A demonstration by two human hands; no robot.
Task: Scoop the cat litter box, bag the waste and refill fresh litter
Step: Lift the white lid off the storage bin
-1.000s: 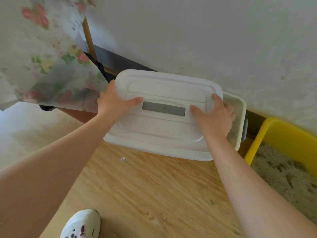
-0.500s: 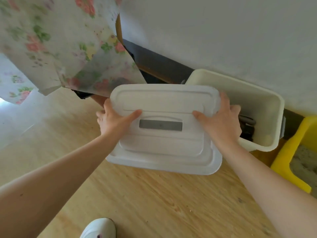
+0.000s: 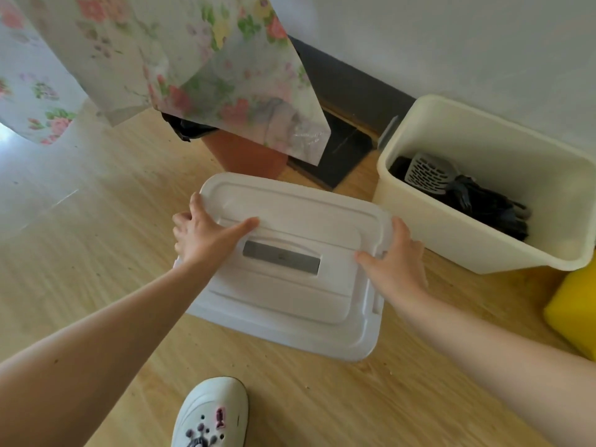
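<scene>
Over the wooden floor [image 3: 290, 398] | we reach both arms forward | left hand [image 3: 206, 237] grips the white lid [image 3: 290, 285] at its left end, thumb on top | right hand [image 3: 396, 266] grips its right end | cream bin [image 3: 451, 233] just right, scoop [image 3: 425, 172] inside

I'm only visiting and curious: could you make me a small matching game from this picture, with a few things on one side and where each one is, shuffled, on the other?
Things
1. white lid
2. grey scoop
3. yellow box
4. white shoe

Places
A. at the right edge of the view
B. at the bottom edge of the view
C. gripped at its two ends by the left hand and the right hand
D. inside the cream bin

Pairs: 1-C, 2-D, 3-A, 4-B
</scene>
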